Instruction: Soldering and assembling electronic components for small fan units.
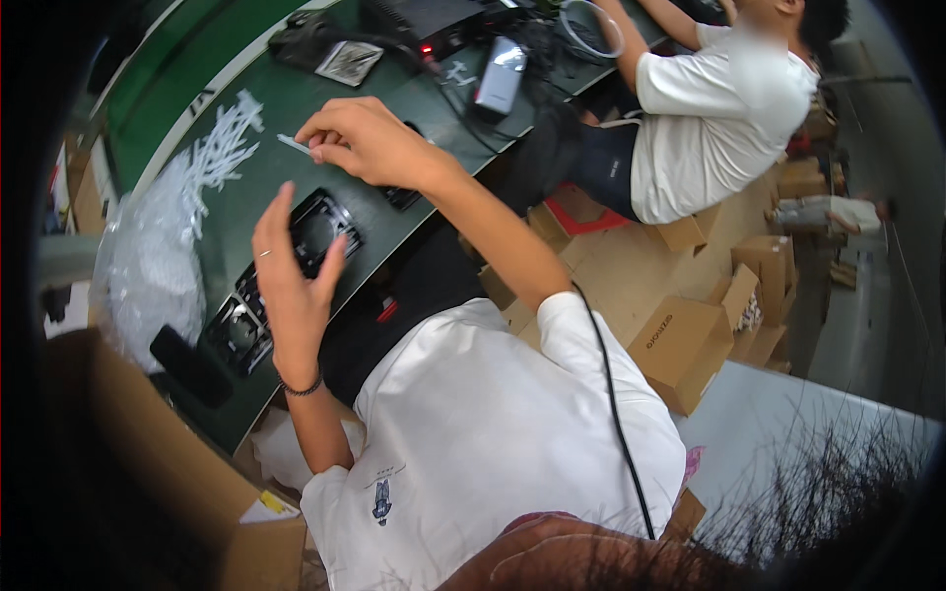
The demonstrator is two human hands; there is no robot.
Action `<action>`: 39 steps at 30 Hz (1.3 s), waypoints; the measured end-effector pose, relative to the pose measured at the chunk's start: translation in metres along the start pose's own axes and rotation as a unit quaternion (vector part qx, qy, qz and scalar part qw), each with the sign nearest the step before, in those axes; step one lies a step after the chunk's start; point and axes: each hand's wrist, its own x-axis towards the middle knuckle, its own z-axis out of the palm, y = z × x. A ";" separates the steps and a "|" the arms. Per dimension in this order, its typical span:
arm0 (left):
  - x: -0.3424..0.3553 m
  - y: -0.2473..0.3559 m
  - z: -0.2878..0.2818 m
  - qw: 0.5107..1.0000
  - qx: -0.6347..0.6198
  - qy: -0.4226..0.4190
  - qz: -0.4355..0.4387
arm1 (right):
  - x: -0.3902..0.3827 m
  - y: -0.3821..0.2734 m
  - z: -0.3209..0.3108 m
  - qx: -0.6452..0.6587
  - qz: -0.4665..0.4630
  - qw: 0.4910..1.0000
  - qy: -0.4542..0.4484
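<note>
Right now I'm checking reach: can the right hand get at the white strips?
Probably yes: nothing visible blocks the right hand from the white strips, though it pinches a pale strip.

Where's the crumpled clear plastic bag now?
The clear plastic bag lies at the head view's left, on the dark green table, left of the open left hand and beside the thin white strips.

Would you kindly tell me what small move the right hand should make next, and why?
Perhaps bring the pale strip in the right hand toward the black frame: the strip is pinched with one end sticking out, the frame lies close by, and the left hand, open and overlapping the frame in this view, seems free to steady it.
</note>
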 end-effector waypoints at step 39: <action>0.038 -0.001 0.071 0.987 0.064 -0.083 0.121 | -0.114 -0.017 -0.081 -0.285 -0.088 0.954 -0.039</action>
